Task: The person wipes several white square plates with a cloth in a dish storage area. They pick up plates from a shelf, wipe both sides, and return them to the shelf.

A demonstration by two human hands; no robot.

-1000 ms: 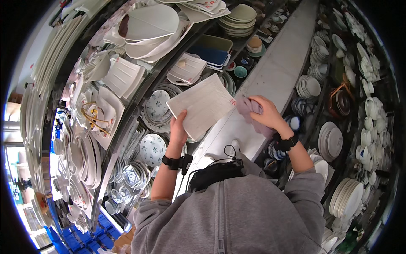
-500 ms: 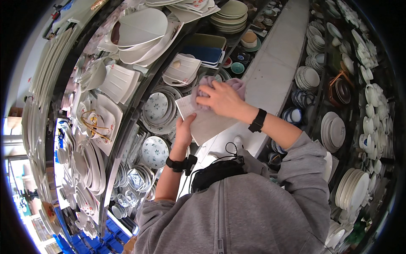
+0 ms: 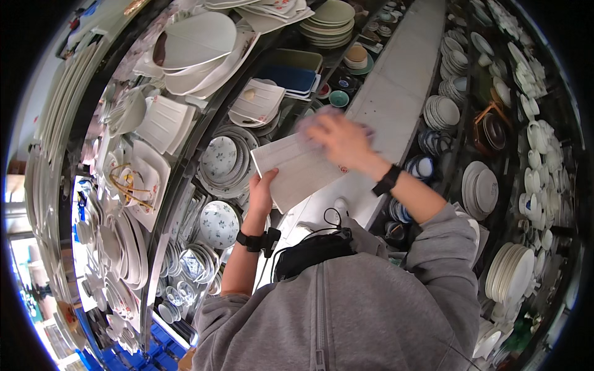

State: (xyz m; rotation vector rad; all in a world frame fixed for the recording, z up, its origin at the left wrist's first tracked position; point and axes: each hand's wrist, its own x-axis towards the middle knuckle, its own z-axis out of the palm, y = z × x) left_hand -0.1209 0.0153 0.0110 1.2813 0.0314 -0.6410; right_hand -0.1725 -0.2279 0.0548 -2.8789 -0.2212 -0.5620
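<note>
My left hand (image 3: 262,190) grips the near edge of a white ribbed rectangular plate (image 3: 296,170) and holds it up at a tilt in front of the shelves. My right hand (image 3: 338,139) lies on the plate's far right part, blurred with motion, and presses a pale purple cloth (image 3: 366,131) against its surface. Only a small edge of the cloth shows past the fingers. Both wrists carry black bands.
Shelves on the left hold stacked plates, among them blue-patterned round plates (image 3: 220,158) and white square dishes (image 3: 162,120). A pale aisle floor (image 3: 396,93) runs up the middle. More stacks of plates (image 3: 481,185) and cups fill the shelves on the right.
My right hand with the cloth came from the right onto the plate, swept to its left part, and has now slid back toward its right part. My left hand keeps its hold.
</note>
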